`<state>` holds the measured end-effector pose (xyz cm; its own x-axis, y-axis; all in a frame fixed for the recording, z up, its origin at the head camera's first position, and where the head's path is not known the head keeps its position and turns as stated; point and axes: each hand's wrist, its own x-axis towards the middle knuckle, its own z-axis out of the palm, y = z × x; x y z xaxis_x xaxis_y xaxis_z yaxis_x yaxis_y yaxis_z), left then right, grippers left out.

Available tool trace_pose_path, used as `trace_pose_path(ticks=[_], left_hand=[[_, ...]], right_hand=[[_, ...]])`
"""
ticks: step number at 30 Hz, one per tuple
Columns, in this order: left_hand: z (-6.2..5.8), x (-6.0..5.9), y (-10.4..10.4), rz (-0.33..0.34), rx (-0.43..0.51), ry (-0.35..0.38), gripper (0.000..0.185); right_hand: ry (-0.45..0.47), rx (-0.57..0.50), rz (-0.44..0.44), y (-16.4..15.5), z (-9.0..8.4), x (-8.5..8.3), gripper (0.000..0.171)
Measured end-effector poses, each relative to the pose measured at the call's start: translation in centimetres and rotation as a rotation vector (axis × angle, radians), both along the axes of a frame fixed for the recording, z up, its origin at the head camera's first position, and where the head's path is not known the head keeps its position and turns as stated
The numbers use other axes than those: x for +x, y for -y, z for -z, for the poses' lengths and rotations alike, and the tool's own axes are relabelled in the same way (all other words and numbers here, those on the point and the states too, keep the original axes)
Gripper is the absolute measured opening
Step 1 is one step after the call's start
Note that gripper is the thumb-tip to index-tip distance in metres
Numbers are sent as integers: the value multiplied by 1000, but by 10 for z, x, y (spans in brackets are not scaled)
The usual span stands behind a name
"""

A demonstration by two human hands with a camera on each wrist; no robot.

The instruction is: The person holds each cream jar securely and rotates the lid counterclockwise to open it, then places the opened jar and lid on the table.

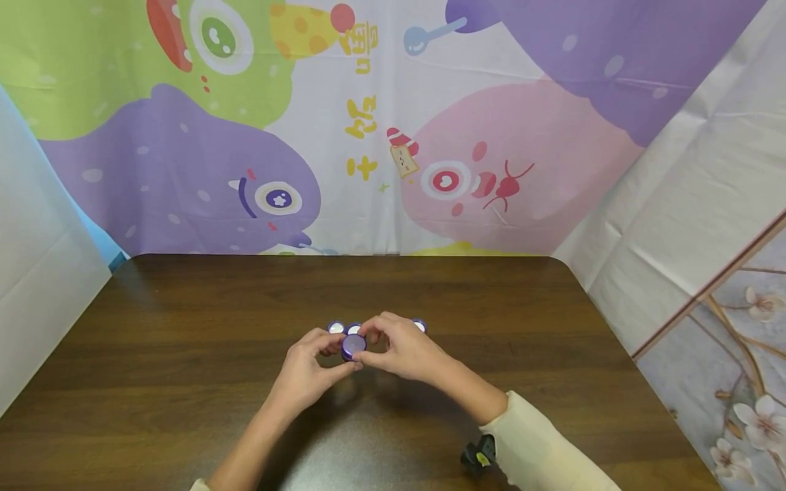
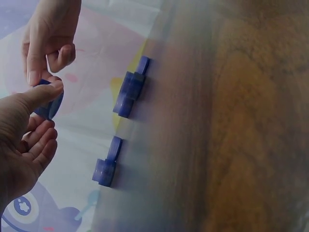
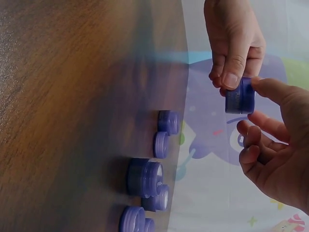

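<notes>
Both hands meet over the middle of the brown table [image 1: 184, 354] and hold one small round purple jar [image 1: 353, 346] between them, just above the wood. My left hand [image 1: 331, 349] pinches it from the left, thumb on its rim. My right hand [image 1: 372, 338] grips it from the right with curled fingers. The left wrist view shows the same jar [image 2: 48, 105] under my left thumb [image 2: 41, 94]. In the right wrist view the jar [image 3: 240, 95] sits between my right thumb [image 3: 270, 89] and the left hand's fingers [image 3: 235, 63].
More small purple jars and lids stand on the table just behind the hands [image 1: 336, 327], [image 1: 419, 324], seen also as a row [image 3: 143, 177], [image 3: 168, 122], [image 2: 130, 92]. A colourful cartoon cloth [image 1: 368, 123] hangs behind the table. A cream sleeve [image 1: 540, 443] covers my right forearm.
</notes>
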<state>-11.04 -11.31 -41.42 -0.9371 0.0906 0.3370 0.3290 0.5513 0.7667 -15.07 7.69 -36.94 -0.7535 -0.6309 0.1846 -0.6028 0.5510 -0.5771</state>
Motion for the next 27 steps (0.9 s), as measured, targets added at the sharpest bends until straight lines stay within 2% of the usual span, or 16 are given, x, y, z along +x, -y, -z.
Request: trace_pose_path(ticks=[5,12,16,20,27], left_hand=[[1,0,1,5,-3,-1,35],[-1,-1,1,10,-1,-15,36],[-1,-1,1,16,-2,-17,36],[0,-1,1,18,-1,-25,36],[0,-1,2,1,7,-24,35]], right_hand=[[-16,62,-48,-1,-1,1,36],[18,-32,-5,0,0,0,37],[11,-18,-2,0,1,0,32],[11,14,-31,0,1,-1,34],[11,-44,-4,1,1,-1,39]])
